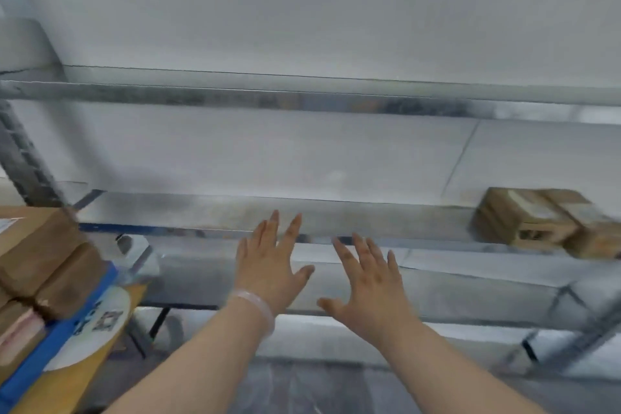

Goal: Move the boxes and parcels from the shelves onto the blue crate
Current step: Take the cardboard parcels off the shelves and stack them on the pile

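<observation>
My left hand point(272, 265) and my right hand point(373, 289) are stretched out side by side in front of a metal shelf point(336, 212), fingers spread, holding nothing. Two brown cardboard boxes point(537, 222) sit on that shelf at the far right, well away from both hands. At the lower left, several brown boxes point(43, 259) are stacked on the blue crate point(50, 346). The picture is blurred by motion.
The galvanised rack has an upper shelf rail point(302, 99) and lower shelves point(437, 296) below my hands. A white round label with a QR code point(100, 323) sits on the crate's edge. A wooden surface point(77, 380) lies under the crate. A pale wall stands behind the rack.
</observation>
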